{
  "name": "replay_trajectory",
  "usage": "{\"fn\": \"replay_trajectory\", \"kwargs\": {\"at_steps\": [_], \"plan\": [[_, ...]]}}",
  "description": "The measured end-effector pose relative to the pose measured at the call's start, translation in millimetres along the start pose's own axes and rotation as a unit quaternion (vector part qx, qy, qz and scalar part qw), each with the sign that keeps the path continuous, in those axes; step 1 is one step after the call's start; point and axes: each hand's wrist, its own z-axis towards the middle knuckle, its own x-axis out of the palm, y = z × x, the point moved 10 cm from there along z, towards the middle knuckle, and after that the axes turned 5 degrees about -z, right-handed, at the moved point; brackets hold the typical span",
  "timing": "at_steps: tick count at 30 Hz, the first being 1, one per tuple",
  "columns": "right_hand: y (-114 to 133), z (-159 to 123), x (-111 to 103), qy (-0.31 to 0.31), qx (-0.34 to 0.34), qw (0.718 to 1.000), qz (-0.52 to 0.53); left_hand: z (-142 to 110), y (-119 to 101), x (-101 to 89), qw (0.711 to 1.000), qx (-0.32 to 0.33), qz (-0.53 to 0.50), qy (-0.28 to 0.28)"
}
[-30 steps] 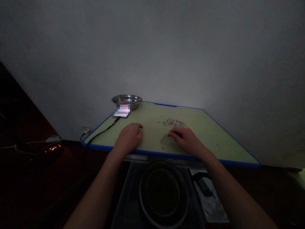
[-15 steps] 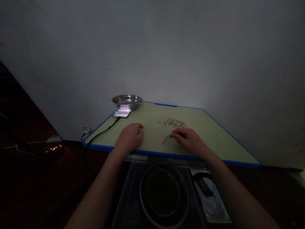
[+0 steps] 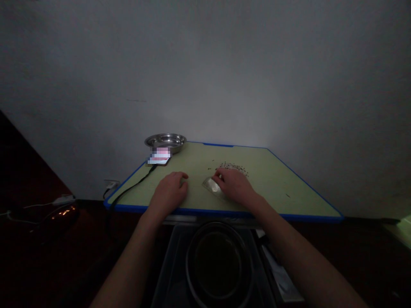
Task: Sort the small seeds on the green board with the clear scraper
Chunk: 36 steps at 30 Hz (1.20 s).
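My right hand (image 3: 233, 184) is closed, its thumb and fingers pinching a clear, curved plastic piece that looks like a protractor (image 3: 212, 185). The piece is tilted and catches the light; part of it is hidden by the hand. Just beyond that hand lies a loose scatter of small dark beans or seeds (image 3: 236, 166) on the pale green tabletop (image 3: 266, 179). My left hand (image 3: 170, 190) rests on the table to the left, its thumb and forefinger apart with nothing visible between them.
At the back left are a steel basin (image 3: 166, 140) and a lit phone (image 3: 160, 157) with a black cable (image 3: 135, 182). Below the table's blue front edge (image 3: 199, 211) stands a dark round container (image 3: 219, 263). A thin dark scrap (image 3: 287, 195) lies at right.
My right hand has moved left with the clear piece, which now tilts and shines. The small brown bit near the front edge went out of sight. My left hand stays put; the view shifted slightly.
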Motion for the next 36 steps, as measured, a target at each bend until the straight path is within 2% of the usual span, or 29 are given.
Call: {"fn": "replay_trajectory", "kwargs": {"at_steps": [4, 6, 11, 13, 15, 18, 21, 26, 31, 34, 36], "plan": [[-43.8, 3.7, -7.1, 0.004, 0.029, 1.000, -0.006, 0.2, 1.4, 0.9, 1.000, -0.009, -0.004, 0.005], [-58.1, 7.0, -16.4, 0.008, 0.025, 1.000, 0.006, 0.1, 2.0, 0.7, 1.000, -0.013, -0.004, 0.004], [-67.5, 7.3, -54.8, 0.001, 0.007, 0.997, 0.079, 0.1, 2.1, 0.8, 1.000, -0.012, -0.001, 0.006], [-63.5, 1.3, -62.0, 0.033, -0.001, 0.996, 0.084, 0.2, 2.3, 0.7, 1.000, -0.010, 0.002, 0.004], [-57.5, -7.7, -58.9, 0.089, -0.014, 0.993, 0.075, 0.3, 2.1, 0.8, 1.000, -0.006, 0.003, 0.001], [-53.0, -20.1, -42.6, 0.166, -0.031, 0.984, 0.050, 0.6, 1.9, 0.8, 1.000, -0.004, -0.002, -0.003], [-56.5, -20.3, -23.2, 0.196, -0.046, 0.979, 0.022, 0.8, 2.0, 1.3, 1.000, -0.009, -0.003, 0.001], [-73.4, 6.3, -5.6, 0.168, -0.040, 0.985, -0.008, -0.1, 1.0, -0.2, 1.000, -0.007, -0.004, 0.001], [-88.9, 30.0, -19.2, 0.118, -0.021, 0.992, -0.030, 0.5, 2.2, 0.8, 1.000, -0.007, -0.006, 0.004], [-82.6, 35.0, -32.2, 0.092, -0.014, 0.995, -0.030, 1.2, 1.7, 1.0, 1.000, -0.007, -0.006, 0.004], [-66.3, 36.6, -33.4, 0.089, -0.022, 0.995, -0.025, 1.2, 2.6, 0.1, 1.000, -0.015, -0.004, 0.004]]}}
